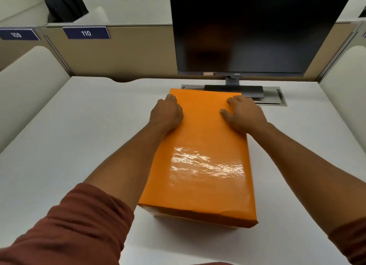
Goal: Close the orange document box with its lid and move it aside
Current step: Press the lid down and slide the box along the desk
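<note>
The orange document box (200, 156) lies lengthwise on the white desk (79, 136), with its glossy orange lid covering the top. My left hand (165, 113) rests on the lid's far left edge, fingers curled over the side. My right hand (244, 114) lies on the far right edge, thumb on top and fingers wrapped over the side. Both hands grip the box near its far end. The box body under the lid shows only at the near left corner.
A dark monitor (253, 31) stands just behind the box, its stand (235, 90) by the far edge. A metal cable hatch (277, 98) sits behind the right hand. Beige partitions with labels 109 and 110 (86, 33) enclose the desk.
</note>
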Demonstrator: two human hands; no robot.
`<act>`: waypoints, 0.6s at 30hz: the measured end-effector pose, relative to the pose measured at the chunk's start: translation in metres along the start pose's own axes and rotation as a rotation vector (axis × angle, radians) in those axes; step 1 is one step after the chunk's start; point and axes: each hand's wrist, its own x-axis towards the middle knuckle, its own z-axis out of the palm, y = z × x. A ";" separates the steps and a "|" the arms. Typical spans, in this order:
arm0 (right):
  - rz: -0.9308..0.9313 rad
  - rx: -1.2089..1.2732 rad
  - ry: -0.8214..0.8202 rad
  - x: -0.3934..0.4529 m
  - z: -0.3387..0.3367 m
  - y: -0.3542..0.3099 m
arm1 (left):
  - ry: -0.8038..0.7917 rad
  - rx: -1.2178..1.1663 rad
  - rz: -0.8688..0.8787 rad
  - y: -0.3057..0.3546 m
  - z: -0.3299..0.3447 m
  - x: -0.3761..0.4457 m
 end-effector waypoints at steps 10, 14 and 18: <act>0.051 0.359 -0.061 -0.016 -0.004 -0.001 | -0.230 -0.234 0.003 -0.017 -0.006 -0.022; 0.259 0.754 0.084 -0.048 0.007 -0.006 | -0.195 -0.465 -0.145 -0.039 0.002 -0.050; 0.442 0.966 0.079 -0.079 0.015 -0.006 | -0.343 -0.737 -0.263 -0.064 0.002 -0.068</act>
